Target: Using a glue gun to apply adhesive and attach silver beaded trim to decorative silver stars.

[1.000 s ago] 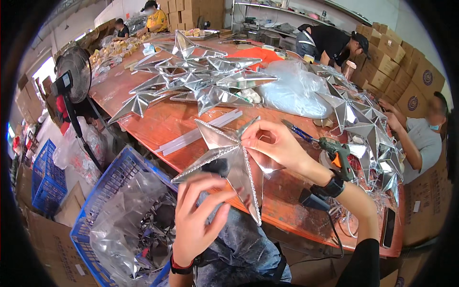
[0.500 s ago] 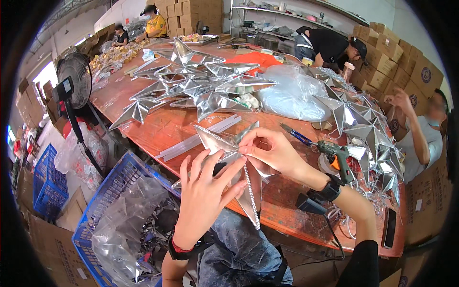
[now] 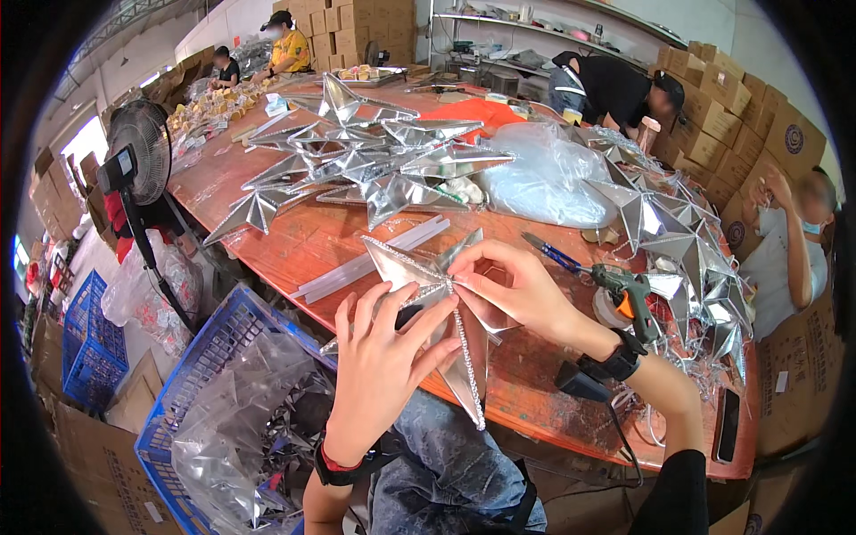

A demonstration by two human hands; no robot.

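A silver five-pointed star point(image 3: 397, 261) with raised folds lies at the table's near edge, one point hanging over my lap. Silver bead trim point(image 3: 467, 366) runs along its ridges. My left hand point(image 3: 379, 357) rests over the star's left side, fingers spread and thumb apart. Thumb and forefinger of my right hand point(image 3: 508, 290) are pinched together on the bead trim at the star's centre. Right of this hand lie a hot glue gun point(image 3: 631, 294) and blue-handled pliers point(image 3: 555, 251). Clear glue sticks point(image 3: 374, 259) lie beyond the star.
Finished-looking silver stars point(image 3: 357, 152) pile up across the table point(image 3: 267, 259). A plastic bag point(image 3: 553, 178), more stars point(image 3: 687, 241) and a phone point(image 3: 727, 425) are on the right. A fan point(image 3: 138, 152) and blue crate point(image 3: 169, 392) stand left. Other people work around the table.
My right fingertips have shifted very slightly at the star's centre; my left hand stays in place. The seated person at right has moved a raised hand closer to their head.
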